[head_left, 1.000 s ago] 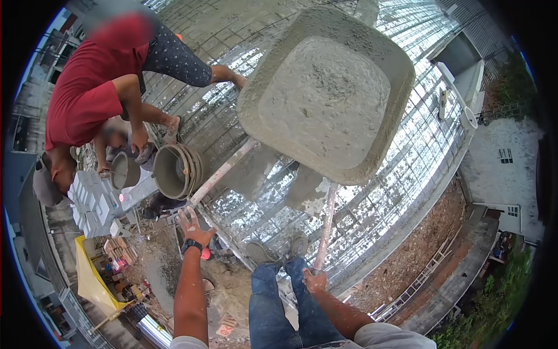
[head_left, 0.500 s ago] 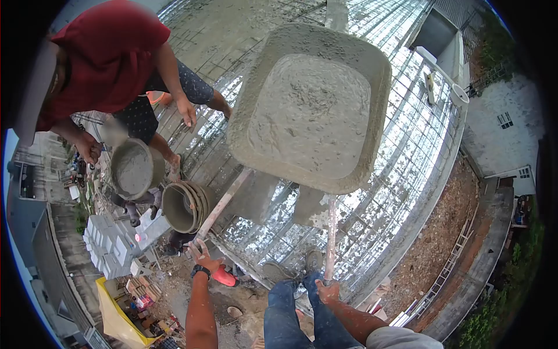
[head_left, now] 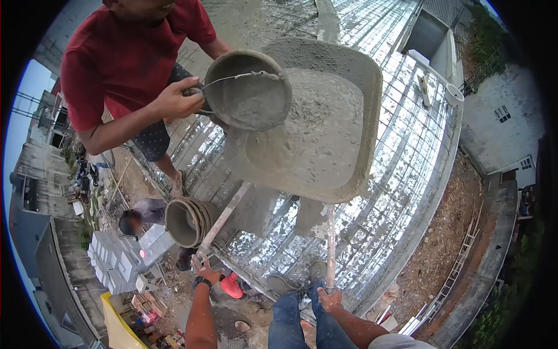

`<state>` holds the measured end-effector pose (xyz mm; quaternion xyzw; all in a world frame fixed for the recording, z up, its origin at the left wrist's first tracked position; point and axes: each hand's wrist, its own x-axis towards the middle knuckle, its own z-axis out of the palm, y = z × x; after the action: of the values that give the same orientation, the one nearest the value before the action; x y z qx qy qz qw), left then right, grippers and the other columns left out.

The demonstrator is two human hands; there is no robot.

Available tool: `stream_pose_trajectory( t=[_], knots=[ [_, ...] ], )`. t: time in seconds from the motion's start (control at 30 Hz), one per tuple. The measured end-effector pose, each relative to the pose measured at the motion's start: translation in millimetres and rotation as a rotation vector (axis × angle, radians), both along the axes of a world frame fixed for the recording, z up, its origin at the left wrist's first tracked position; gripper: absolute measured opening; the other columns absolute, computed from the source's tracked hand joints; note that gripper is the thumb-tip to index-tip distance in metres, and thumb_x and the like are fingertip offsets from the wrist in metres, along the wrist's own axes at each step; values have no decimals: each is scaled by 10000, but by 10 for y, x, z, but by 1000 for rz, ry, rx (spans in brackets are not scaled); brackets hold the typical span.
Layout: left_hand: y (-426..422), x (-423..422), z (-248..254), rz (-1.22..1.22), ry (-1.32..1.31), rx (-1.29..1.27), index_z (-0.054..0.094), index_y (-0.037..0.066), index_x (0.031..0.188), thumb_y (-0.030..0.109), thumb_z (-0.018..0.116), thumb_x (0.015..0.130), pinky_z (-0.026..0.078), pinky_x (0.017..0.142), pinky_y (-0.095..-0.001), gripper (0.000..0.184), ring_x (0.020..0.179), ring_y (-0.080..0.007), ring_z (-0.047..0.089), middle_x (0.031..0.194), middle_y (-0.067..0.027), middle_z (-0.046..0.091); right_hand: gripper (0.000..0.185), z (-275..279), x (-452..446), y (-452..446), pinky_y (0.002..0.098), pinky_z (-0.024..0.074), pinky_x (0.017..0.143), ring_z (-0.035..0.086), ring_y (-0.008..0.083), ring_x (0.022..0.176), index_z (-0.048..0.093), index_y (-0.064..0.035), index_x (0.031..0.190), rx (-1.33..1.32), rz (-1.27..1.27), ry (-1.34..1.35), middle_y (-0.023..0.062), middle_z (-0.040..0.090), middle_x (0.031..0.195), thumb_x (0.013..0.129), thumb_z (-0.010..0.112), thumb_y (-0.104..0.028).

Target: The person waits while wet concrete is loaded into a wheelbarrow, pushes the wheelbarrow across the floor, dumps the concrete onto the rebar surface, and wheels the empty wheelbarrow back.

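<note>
A wheelbarrow (head_left: 372,122) full of wet grey concrete stands in front of me. My right hand (head_left: 331,299) is closed round the end of its right handle (head_left: 331,244). At the end of the left handle (head_left: 226,213), my left hand (head_left: 204,272) has its fingers spread, touching or very near the grip. A co-worker in a red shirt (head_left: 128,64) holds a bucket (head_left: 249,90) tilted over the barrow's left rim, with wet concrete inside it. Nested buckets (head_left: 189,223) stand beside the left handle.
Metal mesh and rebar (head_left: 401,168) cover the deck under the barrow. The deck's edge lies close to my feet, with ground far below. Another person (head_left: 145,212) is lower down at the left, near stacked white blocks (head_left: 110,262). A ladder (head_left: 459,267) lies below right.
The co-worker has raised the concrete-filled bucket from beside the nested buckets and brought it right, over the barrow. My left hand has come closer to the left handle's end. My right hand keeps its grip.
</note>
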<state>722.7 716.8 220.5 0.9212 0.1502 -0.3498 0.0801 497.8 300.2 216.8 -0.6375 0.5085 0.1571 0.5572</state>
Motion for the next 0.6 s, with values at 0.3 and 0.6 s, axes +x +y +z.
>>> stream_pose_trajectory(
  t=[0.3,0.6],
  knots=[
    [119,87,41,29,35,-66,-12,114,1499,559,721,671,97,1148,-454,1193,1401,-476,-18,1508,-314,-51,267,175,107,3,278,407,423,522,107,464,545,-15,770,39,-1,-42,22,560,588,828,722,-206],
    [316,123,118,86,-111,-178,41,9,1479,536,719,668,201,1137,-429,1181,1378,-435,189,1488,-291,182,280,-130,-19,16,303,446,414,583,157,481,580,4,839,4,-101,173,67,602,612,800,746,-218]
  ],
)
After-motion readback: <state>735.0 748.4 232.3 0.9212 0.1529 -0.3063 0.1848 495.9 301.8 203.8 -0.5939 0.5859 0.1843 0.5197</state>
